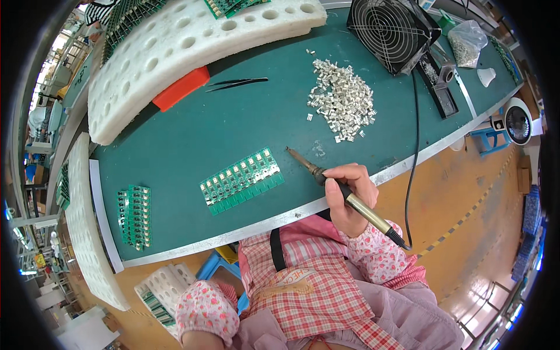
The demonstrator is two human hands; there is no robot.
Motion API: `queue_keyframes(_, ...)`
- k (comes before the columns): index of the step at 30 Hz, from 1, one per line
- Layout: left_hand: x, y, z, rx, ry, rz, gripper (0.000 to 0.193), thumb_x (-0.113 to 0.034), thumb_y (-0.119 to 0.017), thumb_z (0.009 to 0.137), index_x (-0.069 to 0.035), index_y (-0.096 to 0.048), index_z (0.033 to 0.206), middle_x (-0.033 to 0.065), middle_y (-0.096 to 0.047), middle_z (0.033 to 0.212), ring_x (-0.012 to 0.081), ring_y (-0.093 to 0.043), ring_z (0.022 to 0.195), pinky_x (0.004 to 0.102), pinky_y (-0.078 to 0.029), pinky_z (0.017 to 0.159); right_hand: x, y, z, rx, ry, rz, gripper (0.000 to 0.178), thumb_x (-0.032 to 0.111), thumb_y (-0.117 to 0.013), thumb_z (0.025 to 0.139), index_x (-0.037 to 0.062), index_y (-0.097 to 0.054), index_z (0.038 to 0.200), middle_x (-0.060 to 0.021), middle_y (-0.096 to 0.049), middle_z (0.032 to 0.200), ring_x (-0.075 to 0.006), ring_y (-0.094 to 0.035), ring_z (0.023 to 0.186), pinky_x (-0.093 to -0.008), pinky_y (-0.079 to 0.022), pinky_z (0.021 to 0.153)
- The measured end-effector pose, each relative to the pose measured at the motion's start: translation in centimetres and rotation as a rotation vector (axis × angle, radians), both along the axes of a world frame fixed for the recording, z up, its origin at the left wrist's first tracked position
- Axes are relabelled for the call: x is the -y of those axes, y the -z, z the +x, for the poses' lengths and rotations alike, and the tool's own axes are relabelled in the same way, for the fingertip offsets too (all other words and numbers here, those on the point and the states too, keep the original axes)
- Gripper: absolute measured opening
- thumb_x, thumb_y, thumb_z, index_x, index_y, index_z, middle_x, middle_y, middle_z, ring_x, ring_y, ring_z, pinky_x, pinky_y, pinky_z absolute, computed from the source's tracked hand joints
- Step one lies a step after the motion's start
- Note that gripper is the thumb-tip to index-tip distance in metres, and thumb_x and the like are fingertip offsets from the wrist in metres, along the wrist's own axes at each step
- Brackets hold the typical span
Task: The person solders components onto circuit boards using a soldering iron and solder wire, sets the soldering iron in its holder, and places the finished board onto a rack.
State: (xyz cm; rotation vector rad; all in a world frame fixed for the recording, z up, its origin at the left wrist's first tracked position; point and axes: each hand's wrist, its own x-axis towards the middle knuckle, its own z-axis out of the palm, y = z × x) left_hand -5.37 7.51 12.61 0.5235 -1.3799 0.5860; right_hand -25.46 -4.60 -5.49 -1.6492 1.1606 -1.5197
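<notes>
My right hand (350, 195) is closed around a soldering iron (367, 213) with a brass-coloured handle, held like a pen. The iron's tip points left and hangs near the upper right end of a green circuit board panel (240, 181), apart from it. That panel lies on the green mat and carries a row of small white parts. My left hand (201, 340) is cut off at the lower edge, below a strawberry-print sleeve; its fingers are hidden. A heap of small white connectors (344, 99) lies beyond the iron. Black tweezers (238, 84) rest farther left.
Stacked circuit boards (135, 217) lie at the left. White foam blocks with holes (192, 44) border the far left, beside a red object (182, 88). A black fan (389, 32), an iron stand (440, 87) and a bag of parts (466, 44) stand far right. The iron's cable (415, 140) crosses the mat.
</notes>
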Motion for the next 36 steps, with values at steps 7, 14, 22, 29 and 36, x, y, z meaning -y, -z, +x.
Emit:
queue_keyframes(7,5.8,10.8,1.7,-0.298,-0.204,1.014,0.021,-0.011,-0.047,0.096,0.003,-0.062,0.089,0.0160,-0.063,0.103,0.0268,-0.059,0.099,0.0359,-0.046,0.091,-0.1,-0.1,-0.5,-0.015,-0.012,-0.007,0.013,0.007,-0.072,0.086,0.0034,-0.066,0.097,-0.0087,-0.064,0.078,-0.0157,-0.058,0.062,-0.0275,-0.047,0.055)
queue_keyframes(14,8.8,14.6,0.5,0.022,-0.204,1.293,0.021,-0.002,-0.076,0.078,-0.006,-0.069,0.098,0.0085,-0.066,0.107,0.0237,-0.061,0.099,0.0344,-0.044,0.091,-0.3,-0.6,-0.2,0.011,-0.044,0.074,0.013,0.006,-0.072,0.086,0.0031,-0.066,0.098,-0.0093,-0.064,0.082,-0.0126,-0.059,0.059,-0.0258,-0.047,0.054)
queue_keyframes(22,9.9,14.7,-0.1,0.274,-0.218,1.255,0.034,-0.007,-0.082,0.071,-0.009,-0.069,0.103,0.0049,-0.065,0.113,0.0237,-0.058,0.102,0.0364,-0.039,0.090,-0.3,-0.5,-0.2,-0.016,-0.034,0.037,0.013,0.006,-0.071,0.086,0.0034,-0.066,0.097,-0.0094,-0.064,0.083,-0.0124,-0.058,0.059,-0.0260,-0.047,0.054)
queue_keyframes(29,10.1,14.8,-0.3,0.260,-0.186,1.271,0.026,-0.006,-0.079,0.073,-0.011,-0.072,0.098,0.0038,-0.065,0.112,0.0229,-0.058,0.103,0.0365,-0.037,0.090,-0.3,-0.5,-0.1,-0.021,-0.012,0.044,0.013,0.006,-0.072,0.084,0.0032,-0.066,0.095,-0.0085,-0.065,0.078,-0.0138,-0.058,0.059,-0.0256,-0.046,0.053)
queue_keyframes(36,10.1,14.8,-0.2,0.273,-0.187,1.284,0.026,-0.006,-0.079,0.074,-0.011,-0.072,0.098,0.0030,-0.065,0.113,0.0233,-0.058,0.105,0.0371,-0.037,0.091,-0.2,-0.6,-0.1,-0.023,-0.010,0.017,0.013,0.005,-0.072,0.083,0.0037,-0.066,0.094,-0.0078,-0.066,0.078,-0.0158,-0.060,0.063,-0.0263,-0.047,0.054)
